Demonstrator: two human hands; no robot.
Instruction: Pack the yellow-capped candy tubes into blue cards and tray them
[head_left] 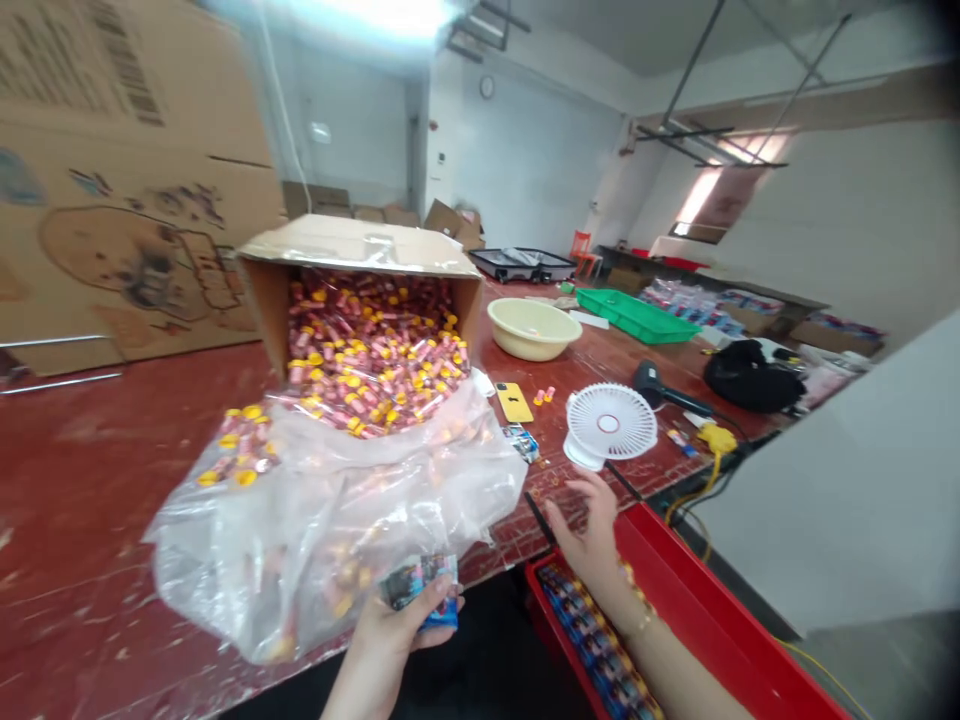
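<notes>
Currently the left hand [397,630] grips a small stack of blue printed packets [442,572], its thumb laid across the face, just beyond the near edge of the red worktable [82,500] and beside the crumpled clear plastic bag [367,490]. The right hand [596,530] is empty, fingers loosely parted and slightly curled, near the base of a white desk fan [611,422]; a beaded bracelet [636,600] circles that wrist. Below the right forearm, a long red tray [675,560] sits at the table's edge, its left side holding rows of small yellow-and-blue items [592,640]. Left of centre, a cardboard box [360,240] lies with its opening toward the person, full of pink tubes with yellow caps [382,360] that spill onto the plastic bag; a smaller cluster lies at the bag's left. Between box and fan lie a yellow smartphone [514,402] and, just below it, more printed packets [523,442]. Farther back stand a cream plastic basin [534,335] and, to its right, a green tray [637,318].
</notes>
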